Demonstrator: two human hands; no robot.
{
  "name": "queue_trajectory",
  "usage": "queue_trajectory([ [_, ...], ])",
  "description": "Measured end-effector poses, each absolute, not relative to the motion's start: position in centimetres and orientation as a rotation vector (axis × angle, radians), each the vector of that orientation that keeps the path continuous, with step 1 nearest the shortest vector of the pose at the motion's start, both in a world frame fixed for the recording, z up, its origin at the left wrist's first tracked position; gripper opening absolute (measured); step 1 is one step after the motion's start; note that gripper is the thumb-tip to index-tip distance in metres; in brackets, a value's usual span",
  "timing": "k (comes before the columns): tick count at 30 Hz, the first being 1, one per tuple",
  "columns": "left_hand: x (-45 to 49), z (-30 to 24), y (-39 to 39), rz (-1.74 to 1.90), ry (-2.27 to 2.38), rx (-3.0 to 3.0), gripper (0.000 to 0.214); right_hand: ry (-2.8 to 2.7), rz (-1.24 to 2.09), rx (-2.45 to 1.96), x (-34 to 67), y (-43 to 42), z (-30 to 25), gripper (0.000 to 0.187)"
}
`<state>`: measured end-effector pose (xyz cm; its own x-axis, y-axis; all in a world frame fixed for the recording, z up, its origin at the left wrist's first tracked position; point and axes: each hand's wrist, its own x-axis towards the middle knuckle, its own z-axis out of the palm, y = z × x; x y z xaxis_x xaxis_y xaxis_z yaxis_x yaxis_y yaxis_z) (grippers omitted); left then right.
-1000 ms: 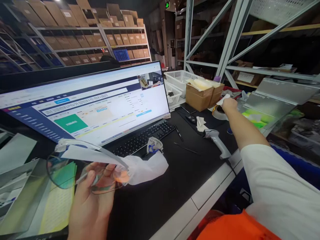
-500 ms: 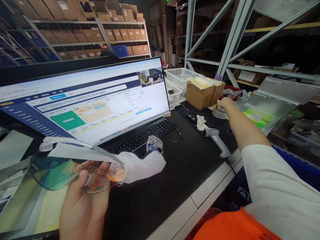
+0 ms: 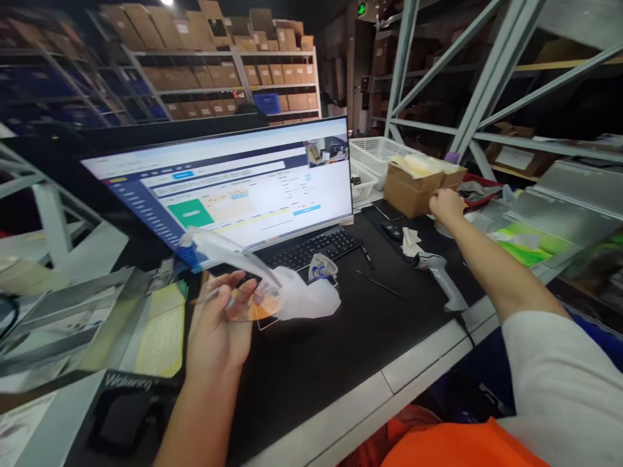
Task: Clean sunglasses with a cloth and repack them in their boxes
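Note:
My left hand [image 3: 221,334] is closed on a clear plastic bag [image 3: 253,292] with a round tinted lens-like piece inside, held above the black desk mat [image 3: 311,363] in front of the monitor [image 3: 233,188]. A white plastic bag [image 3: 311,298] lies just right of it by the keyboard [image 3: 311,250]. My right hand [image 3: 446,204] reaches far right and rests on a tape roll [image 3: 445,228] beside a cardboard box [image 3: 418,185]. Its fingers curl down over the roll.
A barcode scanner [image 3: 440,275], a pen [image 3: 365,253], a mouse [image 3: 393,231] and crumpled paper [image 3: 411,241] lie on the mat. White baskets [image 3: 370,155] stand behind the box. Silver foil bags [image 3: 559,207] lie right, papers and trays [image 3: 73,318] left. Shelves of cartons fill the background.
The view swung left. My left hand drew the bagged lens closer to the keyboard. My right hand settled down onto the tape roll.

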<state>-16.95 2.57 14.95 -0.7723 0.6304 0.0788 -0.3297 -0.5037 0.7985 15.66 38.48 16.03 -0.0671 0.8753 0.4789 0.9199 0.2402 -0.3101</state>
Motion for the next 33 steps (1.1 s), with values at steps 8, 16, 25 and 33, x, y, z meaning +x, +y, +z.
queue_trajectory([
  [8, -15.3, 14.2, 2.7, 2.26, 1.085, 0.601, 0.041, -2.417, 0.803, -0.588, 4.4, 17.1, 18.7, 0.045],
  [16, -13.8, 14.3, 1.7, 2.402, 1.048, 0.868, 0.043, -2.398, 0.664, -0.717, 1.3, 12.4, 19.1, 0.048],
  [25, -13.3, 12.7, 1.3, 2.48, 1.168, 1.324, 0.038, -2.365, 0.662, -0.496, 1.7, 11.8, 18.4, 0.032],
  [33, -13.5, 13.3, 0.8, 2.339, 1.215, 1.245, 0.034, -2.472, 0.175, -0.103, 2.2, 11.5, 17.4, 0.021],
])
